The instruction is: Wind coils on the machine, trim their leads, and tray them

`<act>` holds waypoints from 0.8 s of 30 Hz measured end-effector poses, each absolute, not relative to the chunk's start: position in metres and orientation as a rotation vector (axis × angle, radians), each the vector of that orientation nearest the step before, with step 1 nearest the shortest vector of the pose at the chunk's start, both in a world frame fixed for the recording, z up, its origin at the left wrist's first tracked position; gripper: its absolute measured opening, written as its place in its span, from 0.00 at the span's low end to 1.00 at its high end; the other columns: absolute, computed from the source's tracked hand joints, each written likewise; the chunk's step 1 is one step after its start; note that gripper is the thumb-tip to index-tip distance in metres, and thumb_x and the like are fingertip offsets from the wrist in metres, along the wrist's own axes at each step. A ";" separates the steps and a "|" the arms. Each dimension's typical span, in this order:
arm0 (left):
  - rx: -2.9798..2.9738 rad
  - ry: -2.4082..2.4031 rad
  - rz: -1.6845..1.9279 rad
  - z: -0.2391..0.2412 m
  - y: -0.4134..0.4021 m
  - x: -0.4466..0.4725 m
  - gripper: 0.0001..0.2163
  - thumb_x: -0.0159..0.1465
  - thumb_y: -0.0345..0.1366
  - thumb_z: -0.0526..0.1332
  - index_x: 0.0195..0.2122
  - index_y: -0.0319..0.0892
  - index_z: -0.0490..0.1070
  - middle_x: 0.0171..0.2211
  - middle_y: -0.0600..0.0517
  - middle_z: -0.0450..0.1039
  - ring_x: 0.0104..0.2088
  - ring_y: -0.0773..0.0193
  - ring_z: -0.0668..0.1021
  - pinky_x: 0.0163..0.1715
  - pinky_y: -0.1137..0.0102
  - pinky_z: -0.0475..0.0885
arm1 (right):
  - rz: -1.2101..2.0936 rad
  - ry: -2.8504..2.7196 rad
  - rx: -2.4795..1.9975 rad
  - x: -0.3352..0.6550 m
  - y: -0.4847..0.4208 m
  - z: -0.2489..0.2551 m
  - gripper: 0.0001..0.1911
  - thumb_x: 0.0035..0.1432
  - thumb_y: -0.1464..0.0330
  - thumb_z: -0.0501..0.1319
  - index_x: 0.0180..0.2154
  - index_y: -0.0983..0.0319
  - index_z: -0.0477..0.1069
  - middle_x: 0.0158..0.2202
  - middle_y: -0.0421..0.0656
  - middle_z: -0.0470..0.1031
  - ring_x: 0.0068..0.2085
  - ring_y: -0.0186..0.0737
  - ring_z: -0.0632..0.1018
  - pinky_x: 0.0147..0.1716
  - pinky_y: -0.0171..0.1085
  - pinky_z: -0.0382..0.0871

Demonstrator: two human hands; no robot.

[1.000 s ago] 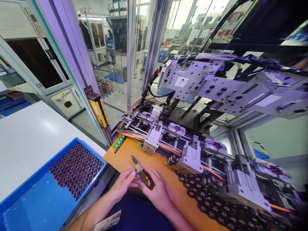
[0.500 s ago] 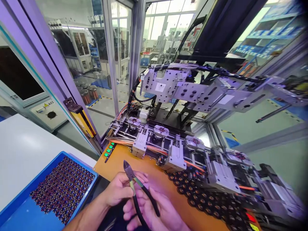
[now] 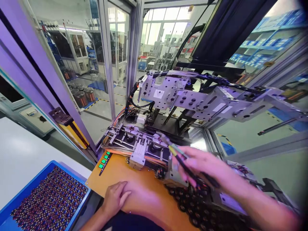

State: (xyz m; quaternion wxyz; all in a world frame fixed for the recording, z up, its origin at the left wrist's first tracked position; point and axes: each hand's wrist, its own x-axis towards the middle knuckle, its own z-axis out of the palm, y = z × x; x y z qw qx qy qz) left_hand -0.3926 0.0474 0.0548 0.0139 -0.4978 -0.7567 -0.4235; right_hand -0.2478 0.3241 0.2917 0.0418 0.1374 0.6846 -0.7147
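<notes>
I grip black-and-yellow-handled metal pliers [image 3: 179, 159] by the handles in my right hand [image 3: 202, 163], presumably for reach; my relaxed left hand [image 3: 115, 197], holding nothing visible, rests on the smooth orange worktop [image 3: 145, 184].

No readable text, white label [image 3: 158, 93] on pale metal plate [image 3: 167, 91], any print too small

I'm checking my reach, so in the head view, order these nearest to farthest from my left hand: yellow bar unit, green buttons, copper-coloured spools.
From your left hand:
1. Green buttons, just ahead, slightly left.
2. Yellow bar unit, farther left.
3. Copper-coloured spools, far background, left.
</notes>
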 end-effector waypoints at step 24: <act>-1.628 -2.321 -1.162 0.035 0.052 -0.402 0.06 0.66 0.34 0.58 0.42 0.39 0.72 0.30 0.48 0.80 0.29 0.63 0.83 0.31 0.72 0.80 | -1.405 1.964 0.597 -0.448 0.350 0.317 0.15 0.48 0.58 0.60 0.20 0.63 0.70 0.20 0.46 0.74 0.19 0.36 0.74 0.15 0.30 0.68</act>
